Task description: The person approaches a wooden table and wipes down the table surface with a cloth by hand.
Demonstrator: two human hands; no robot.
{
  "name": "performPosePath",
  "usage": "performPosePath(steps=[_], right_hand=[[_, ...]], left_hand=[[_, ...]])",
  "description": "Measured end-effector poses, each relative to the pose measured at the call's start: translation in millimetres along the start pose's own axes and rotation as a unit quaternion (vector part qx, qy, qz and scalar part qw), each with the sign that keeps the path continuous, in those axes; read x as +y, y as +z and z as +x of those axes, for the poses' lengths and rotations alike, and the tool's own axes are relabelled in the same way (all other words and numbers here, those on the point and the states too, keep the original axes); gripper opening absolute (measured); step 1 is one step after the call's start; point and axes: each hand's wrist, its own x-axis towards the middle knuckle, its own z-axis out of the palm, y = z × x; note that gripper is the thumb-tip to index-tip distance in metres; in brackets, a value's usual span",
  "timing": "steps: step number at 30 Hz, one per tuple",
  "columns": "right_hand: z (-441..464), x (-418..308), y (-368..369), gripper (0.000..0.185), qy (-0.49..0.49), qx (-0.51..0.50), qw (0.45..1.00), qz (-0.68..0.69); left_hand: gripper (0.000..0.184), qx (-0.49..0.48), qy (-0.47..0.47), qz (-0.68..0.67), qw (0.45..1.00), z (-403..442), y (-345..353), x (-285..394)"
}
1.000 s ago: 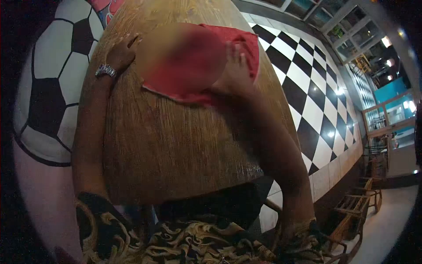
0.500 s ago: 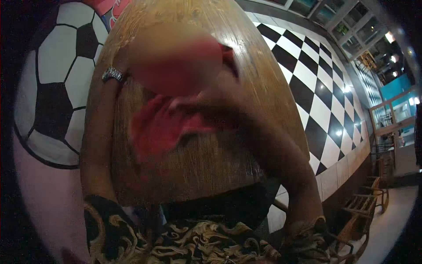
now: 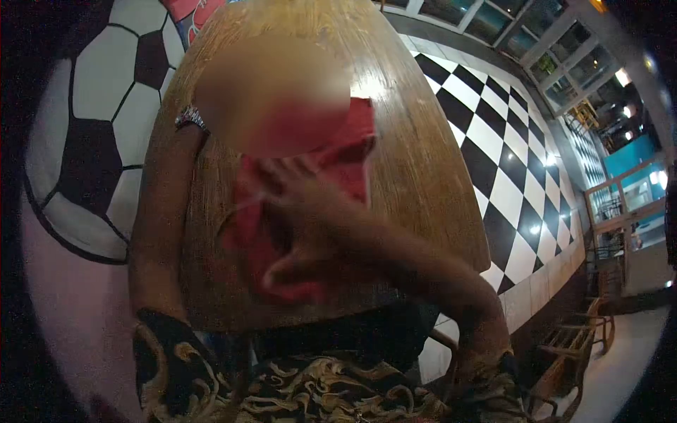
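A red cloth [image 3: 356,176] lies bunched and creased on the wooden table [image 3: 423,211], its upper part lost in a blurred oval. My right hand [image 3: 303,204] rests on the near part of the cloth, fingers apart and thumb stretched towards the table's near edge. On the left, my arm reaches forward along the table with a metal-banded watch [image 3: 190,118] at the wrist. The blurred patch covers my left hand, so its fingers and anything in them cannot be made out.
A soccer ball painting [image 3: 106,134] covers the pink surface on the left. Red fabric with a white cord [image 3: 201,17] shows beyond the table's far left corner. To the right are a checkered floor [image 3: 493,155] and wooden chairs [image 3: 571,345].
My right hand has come back towards me and left, its fingers now visible on the cloth. The cloth has shifted and shows more on the right and near side. My left arm has hardly moved.
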Motion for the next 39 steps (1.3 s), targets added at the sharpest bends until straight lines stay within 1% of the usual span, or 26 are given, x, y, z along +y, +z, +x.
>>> performPosePath(steps=[1,2,3,4,5,6,8,9,11,13,17,19,21,22,23,25,26,28,29,31,32,33,35,36,37,39], right_hand=[[2.9,-25.1,-7.2,0.146,-0.030,-0.036,0.999,0.011],[6.2,-36.8,-9.9,0.143,-0.059,-0.073,0.995,0.022],[7.5,-35.9,-9.3,0.143,-0.059,-0.077,0.995,0.022],[9.0,-32.4,-10.0,0.143,-0.010,-0.063,0.997,0.036],[9.6,-27.6,-11.0,0.142,0.041,-0.047,0.997,0.051],[9.8,-13.0,-9.7,0.142,0.046,-0.048,0.997,0.051],[9.3,33.9,-8.5,0.143,0.218,0.047,0.975,-0.026],[1.6,52.3,-18.2,0.138,0.266,0.072,0.959,-0.062],[-12.8,87.3,-25.9,0.150,0.414,0.055,0.898,-0.137],[-26.0,110.9,-38.7,0.155,0.462,0.038,0.875,-0.138],[-23.3,122.8,-21.1,0.158,0.434,0.048,0.887,-0.148],[-13.0,91.3,-16.5,0.155,0.337,0.014,0.935,-0.109],[-6.3,56.2,-11.6,0.154,0.244,-0.012,0.965,-0.092],[-5.8,39.9,-8.6,0.154,0.190,-0.027,0.978,-0.077],[-5.4,23.7,-6.4,0.154,0.190,-0.030,0.978,-0.078],[-3.7,0.0,1.2,0.143,0.038,-0.044,0.998,0.008],[-1.0,-3.3,6.5,0.143,0.044,-0.045,0.998,0.011],[3.0,-6.5,16.4,0.131,0.011,0.015,1.000,0.018],[5.9,-0.1,19.5,0.131,0.017,0.014,1.000,0.020],[15.2,31.7,20.0,0.117,0.029,0.041,0.998,0.041],[17.8,48.1,20.0,0.117,0.038,0.040,0.998,0.040],[19.9,65.3,18.8,0.114,0.088,0.057,0.994,0.024],[16.9,97.1,14.9,0.112,0.147,0.077,0.986,0.008],[15.1,111.4,11.1,0.111,0.202,0.104,0.974,-0.024],[10.8,117.9,9.7,0.110,0.255,0.130,0.957,-0.055],[0.1,115.2,2.0,0.114,0.290,0.134,0.946,-0.048]], left_hand=[[0.064,-0.001,-0.006,-0.001,1.000,-1.3,-2.1,0.0],[0.065,-0.014,0.033,0.026,0.999,-0.4,-3.2,-3.1],[0.065,-0.021,0.053,0.038,0.998,0.6,-3.0,-3.2],[0.065,-0.028,0.073,0.049,0.996,1.8,-3.1,-2.9],[0.066,-0.045,0.019,0.030,0.998,3.3,-7.9,2.7],[0.067,-0.063,-0.033,0.010,0.997,3.4,-11.7,8.8],[0.067,-0.054,-0.034,0.012,0.998,-4.0,-16.9,17.8],[0.068,-0.042,-0.039,0.018,0.998,-4.8,-17.7,19.2],[0.069,-0.043,-0.040,0.014,0.998,-0.8,-13.2,14.7],[0.069,-0.044,-0.043,0.009,0.998,1.8,-5.6,6.1],[0.067,-0.039,-0.015,0.002,0.999,3.5,-4.0,3.6],[0.066,-0.051,-0.014,-0.004,0.999,3.1,-10.0,5.0],[0.057,0.013,0.006,-0.030,0.999,-1.1,-4.1,5.6],[0.057,0.014,0.004,-0.033,0.999,-1.2,-1.6,5.3],[0.060,0.005,0.003,-0.021,1.000,-0.8,-3.9,6.7],[0.063,-0.009,0.009,-0.008,1.000,1.0,-6.4,5.5],[0.063,-0.024,0.009,-0.027,0.999,1.5,-6.9,3.2],[0.063,-0.043,0.013,-0.047,0.998,3.2,-5.9,0.0],[0.062,-0.037,0.025,-0.046,0.998,8.0,-0.7,-6.4],[0.060,-0.036,0.044,-0.050,0.997,10.9,10.8,-24.1],[0.058,0.012,0.156,0.090,0.984,9.4,11.1,-30.3],[0.055,0.063,0.264,0.225,0.936,10.4,13.3,-33.5],[0.053,0.011,0.203,0.114,0.972,13.9,10.2,-23.2],[0.054,0.004,0.155,0.050,0.987,13.7,7.1,-22.3],[0.056,0.000,0.144,0.040,0.989,15.4,8.4,-24.1],[0.061,-0.008,0.123,0.019,0.992,18.7,9.7,-26.4]])
